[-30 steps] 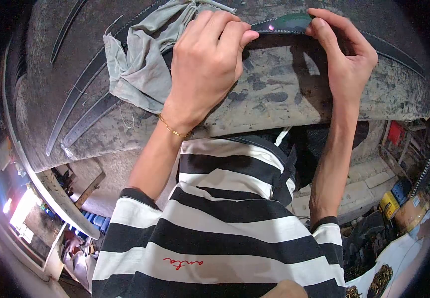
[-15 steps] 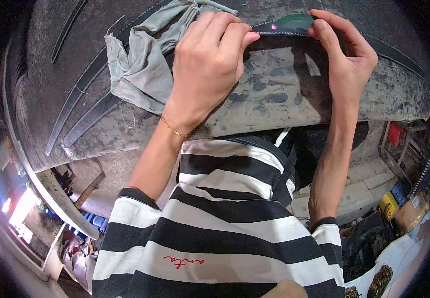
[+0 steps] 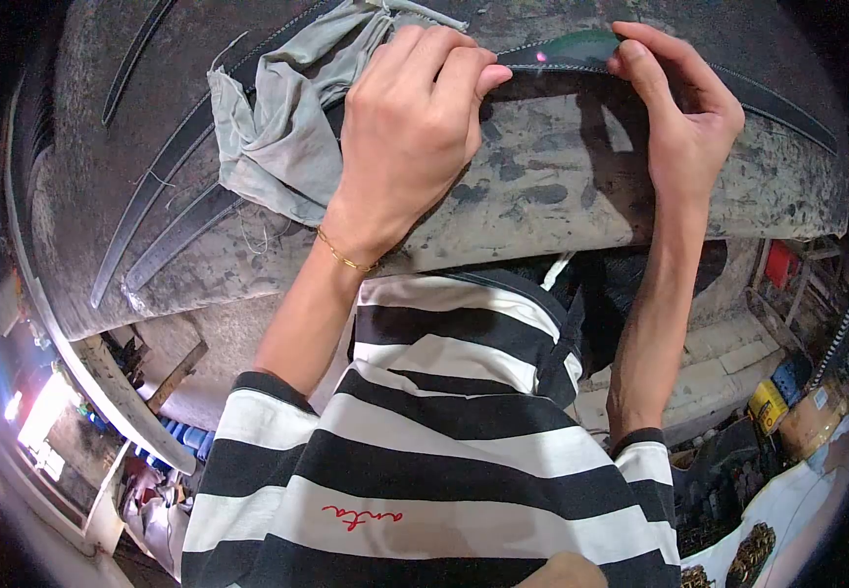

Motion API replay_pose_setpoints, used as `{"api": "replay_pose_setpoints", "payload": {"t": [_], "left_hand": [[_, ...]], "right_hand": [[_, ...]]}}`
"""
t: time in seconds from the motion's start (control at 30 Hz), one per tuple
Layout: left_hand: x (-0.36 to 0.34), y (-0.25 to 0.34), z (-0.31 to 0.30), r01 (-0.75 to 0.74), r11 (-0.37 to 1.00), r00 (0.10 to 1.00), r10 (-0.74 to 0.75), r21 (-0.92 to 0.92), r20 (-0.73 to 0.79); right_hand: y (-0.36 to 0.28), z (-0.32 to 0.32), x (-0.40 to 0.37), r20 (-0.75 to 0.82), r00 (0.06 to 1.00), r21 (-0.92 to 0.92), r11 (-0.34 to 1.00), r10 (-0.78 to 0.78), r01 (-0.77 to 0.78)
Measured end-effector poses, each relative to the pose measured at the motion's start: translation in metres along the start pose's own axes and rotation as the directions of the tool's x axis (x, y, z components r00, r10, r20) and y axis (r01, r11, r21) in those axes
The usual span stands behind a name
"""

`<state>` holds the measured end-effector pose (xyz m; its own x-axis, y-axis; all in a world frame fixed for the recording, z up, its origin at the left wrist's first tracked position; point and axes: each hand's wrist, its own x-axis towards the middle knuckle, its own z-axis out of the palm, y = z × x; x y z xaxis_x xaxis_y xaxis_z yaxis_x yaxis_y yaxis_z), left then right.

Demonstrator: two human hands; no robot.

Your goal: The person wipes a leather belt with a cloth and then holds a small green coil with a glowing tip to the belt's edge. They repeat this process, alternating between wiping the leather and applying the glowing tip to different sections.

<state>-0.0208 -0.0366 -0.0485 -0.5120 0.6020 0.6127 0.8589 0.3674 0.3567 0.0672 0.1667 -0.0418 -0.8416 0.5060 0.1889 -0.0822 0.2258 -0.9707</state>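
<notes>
A black leather strap with white edge stitching runs between my two hands at the top of the view, a greenish sheen and a small pink light spot on it. My left hand, a gold chain bracelet at its wrist, is closed with thumb and fingers pinched at the strap. The spot under its fingertips is hidden. My right hand pinches the same strap farther right, between thumb and index finger. Against the left hand's far side lies a crumpled grey cloth, partly covering other straps.
More black straps lie at the left of the worn, stained work surface, whose rounded front edge faces me. A loose thread hangs by them. Low on the right are a yellow box, a cardboard box and a wooden frame.
</notes>
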Motion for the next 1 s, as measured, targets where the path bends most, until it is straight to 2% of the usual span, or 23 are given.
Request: {"api": "replay_pose_setpoints", "payload": {"t": [0.13, 0.23, 0.33, 0.4, 0.53, 0.73, 0.8, 1.0], "left_hand": [[0.0017, 0.0048, -0.0063, 0.050, 0.999, 0.997, -0.049, -0.012, 0.057], [0.0021, 0.0044, -0.0066, 0.042, 0.999, 0.998, -0.042, -0.013, 0.057], [0.0009, 0.0007, -0.0018, 0.005, 1.000, 1.000, -0.005, -0.004, 0.011], [0.0004, 0.0003, -0.0009, 0.003, 1.000, 1.000, -0.003, -0.006, 0.004], [0.0004, 0.0002, -0.0008, -0.001, 1.000, 1.000, 0.001, -0.006, -0.003], [0.0009, 0.0008, -0.0009, -0.004, 1.000, 1.000, 0.004, -0.003, -0.006], [0.0006, 0.0010, -0.0010, 0.000, 1.000, 1.000, 0.000, -0.003, -0.002], [0.0005, 0.0020, -0.0023, 0.006, 1.000, 1.000, -0.006, -0.002, 0.004]], "right_hand": [[0.0025, -0.0021, 0.0007, 0.027, 1.000, -0.006, 1.000, -0.016, 0.017], [0.0005, -0.0018, 0.0000, 0.004, 1.000, -0.019, 0.999, 0.028, -0.028], [0.0007, -0.0026, 0.0002, 0.016, 1.000, -0.027, 1.000, -0.009, 0.009], [-0.0018, -0.0020, 0.0000, 0.034, 0.999, -0.076, 0.997, -0.010, 0.013], [-0.0008, -0.0016, 0.0001, 0.015, 1.000, -0.060, 0.998, 0.013, -0.012], [-0.0009, -0.0029, 0.0007, 0.048, 0.998, -0.082, 0.996, -0.040, 0.044], [-0.0032, -0.0016, 0.0004, 0.023, 1.000, -0.074, 0.997, 0.001, 0.000], [0.0021, -0.0023, 0.0008, 0.007, 1.000, -0.010, 1.000, 0.005, -0.005]]}}
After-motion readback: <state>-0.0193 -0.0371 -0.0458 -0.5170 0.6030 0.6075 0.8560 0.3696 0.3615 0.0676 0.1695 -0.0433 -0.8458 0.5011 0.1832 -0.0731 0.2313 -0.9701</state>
